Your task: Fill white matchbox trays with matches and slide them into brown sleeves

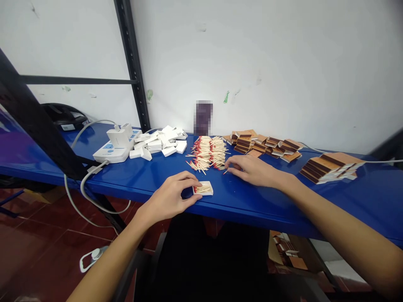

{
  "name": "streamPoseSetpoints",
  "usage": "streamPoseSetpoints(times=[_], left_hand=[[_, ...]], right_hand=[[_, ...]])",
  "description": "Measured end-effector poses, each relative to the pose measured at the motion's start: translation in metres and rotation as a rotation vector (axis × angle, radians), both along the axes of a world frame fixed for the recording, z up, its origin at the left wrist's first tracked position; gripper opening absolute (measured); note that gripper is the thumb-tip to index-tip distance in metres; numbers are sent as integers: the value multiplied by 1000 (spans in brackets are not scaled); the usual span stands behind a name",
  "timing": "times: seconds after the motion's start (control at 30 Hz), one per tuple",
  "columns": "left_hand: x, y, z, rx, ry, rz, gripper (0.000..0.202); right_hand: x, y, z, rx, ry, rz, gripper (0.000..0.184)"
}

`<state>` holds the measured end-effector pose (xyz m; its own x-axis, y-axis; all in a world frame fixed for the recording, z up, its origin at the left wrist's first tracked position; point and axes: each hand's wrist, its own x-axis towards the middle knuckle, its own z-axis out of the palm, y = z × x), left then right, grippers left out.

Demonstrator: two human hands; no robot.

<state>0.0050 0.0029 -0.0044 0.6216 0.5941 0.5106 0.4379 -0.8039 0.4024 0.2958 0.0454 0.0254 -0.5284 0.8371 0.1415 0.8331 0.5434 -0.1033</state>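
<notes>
My left hand (176, 193) grips a small white matchbox tray (210, 193) by its left end, thumb on the near side and fingers on the far side. Several red-tipped matches lie inside that tray on the blue shelf. My right hand (248, 168) is at the right edge of a large heap of matches (209, 153), thumb and forefinger pinched together. A match (225, 172) with a red tip sticks out from under those fingertips.
White empty trays (160, 141) are piled at the back left, beside a power strip (115, 153) with cables. Brown matchbox sleeves (267, 144) lie at the back right; stacked matchboxes (333, 165) stand farther right. A box (288, 251) of matchboxes sits below the shelf.
</notes>
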Motion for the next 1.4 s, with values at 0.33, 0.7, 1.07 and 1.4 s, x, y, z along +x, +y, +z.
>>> streamPoseSetpoints(times=[0.33, 0.7, 1.07, 1.4], left_hand=[[0, 0, 0, -12, -7, -8, 15], [0, 1, -1, 4, -29, 27, 34], [-1, 3, -3, 21, -67, 26, 34], [1, 2, -3, 24, -1, 36, 17]], right_hand=[[3, 4, 2, -116, 52, 18, 28], [-18, -15, 8, -167, 71, 75, 26], [-65, -40, 19, -146, 161, 136, 25], [-11, 1, 10, -40, -51, -141, 21]])
